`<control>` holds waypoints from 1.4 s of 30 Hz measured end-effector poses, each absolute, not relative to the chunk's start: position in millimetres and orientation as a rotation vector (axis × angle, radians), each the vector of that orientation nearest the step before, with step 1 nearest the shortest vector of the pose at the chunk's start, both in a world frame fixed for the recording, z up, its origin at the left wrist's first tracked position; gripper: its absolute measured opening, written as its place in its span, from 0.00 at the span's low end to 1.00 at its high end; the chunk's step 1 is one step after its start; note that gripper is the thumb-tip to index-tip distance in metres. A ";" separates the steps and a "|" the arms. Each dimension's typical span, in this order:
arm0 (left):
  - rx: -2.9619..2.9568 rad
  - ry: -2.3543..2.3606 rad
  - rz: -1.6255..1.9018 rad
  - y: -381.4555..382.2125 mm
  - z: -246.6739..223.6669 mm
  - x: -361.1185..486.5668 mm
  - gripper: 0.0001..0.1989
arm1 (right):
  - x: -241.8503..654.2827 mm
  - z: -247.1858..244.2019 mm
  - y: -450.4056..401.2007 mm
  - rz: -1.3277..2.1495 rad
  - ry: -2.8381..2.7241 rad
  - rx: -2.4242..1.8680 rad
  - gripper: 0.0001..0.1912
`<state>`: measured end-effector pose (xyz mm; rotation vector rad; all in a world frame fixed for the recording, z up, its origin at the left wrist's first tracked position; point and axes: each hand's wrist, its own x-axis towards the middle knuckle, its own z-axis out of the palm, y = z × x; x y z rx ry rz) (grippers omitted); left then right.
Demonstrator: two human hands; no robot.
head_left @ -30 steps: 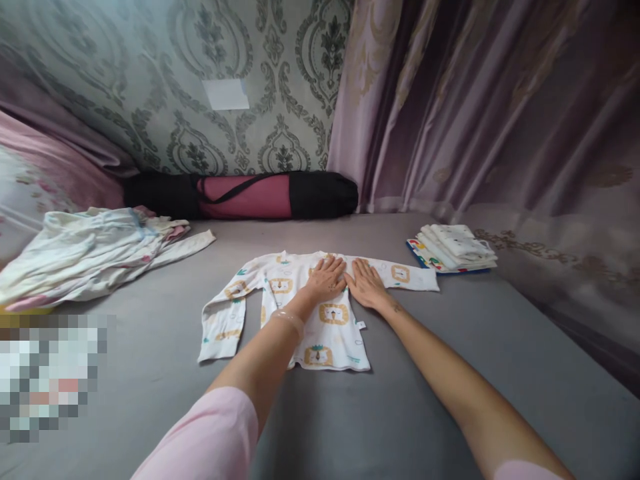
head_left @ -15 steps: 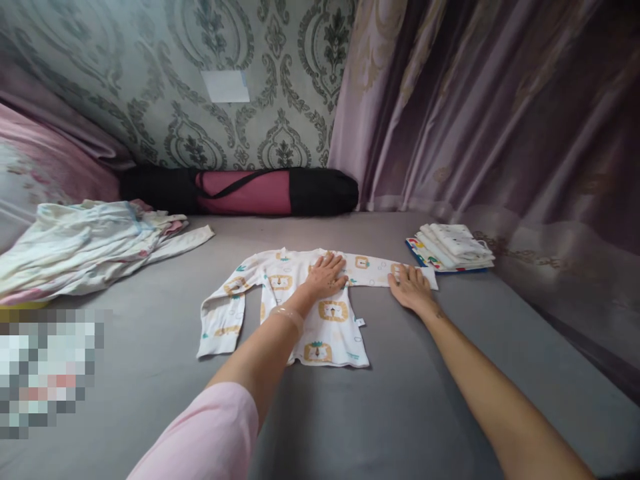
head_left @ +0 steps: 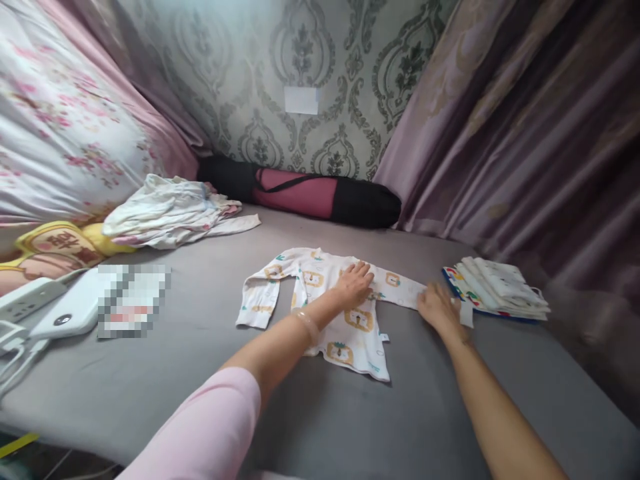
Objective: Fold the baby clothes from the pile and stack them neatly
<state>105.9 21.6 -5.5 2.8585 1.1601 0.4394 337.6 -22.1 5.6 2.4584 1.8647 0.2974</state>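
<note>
A small white long-sleeved shirt with orange lion faces lies spread on the grey sheet, its left-side sleeve bent downward. My left hand rests flat near the shirt's shoulder and upper chest, fingers stretched out. Towards the end of the other sleeve is my right hand, slightly blurred, its fingers curled in on the fabric. The cuff shows just beyond this hand, on its right. A small white tag sticks out from the shirt's side seam.
Folded clothes are stacked at the right. A loose heap of clothes lies at the left, near a yellow plush item. A power strip and white power bank sit nearer. A long black-and-maroon bag runs along the wall.
The view has swung left and shows more of the bed's left side. My right hand has gone from lying flat on the sleeve to curling its fingers on it; my left hand stays on the shirt.
</note>
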 end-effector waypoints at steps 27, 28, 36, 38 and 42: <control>1.676 2.210 0.492 -80.0 -12.3 -145.2 0.23 | 110.8 -8.9 53.2 -0.335 2.790 1.754 0.25; 1.654 2.220 0.484 -78.3 -10.7 -140.7 0.23 | 101.2 -11.1 57.4 -0.353 2.812 1.727 0.25; 1.577 2.197 0.461 -74.8 -5.1 -125.4 0.18 | 71.8 -31.1 82.8 -0.284 2.864 1.783 0.24; 1.531 2.087 0.501 -72.0 -5.7 -129.5 0.16 | 71.6 -34.7 82.8 -0.273 2.848 1.807 0.24; 1.519 1.911 0.577 -61.0 1.6 -145.2 0.09 | 71.0 -37.1 79.2 -0.283 2.812 1.845 0.25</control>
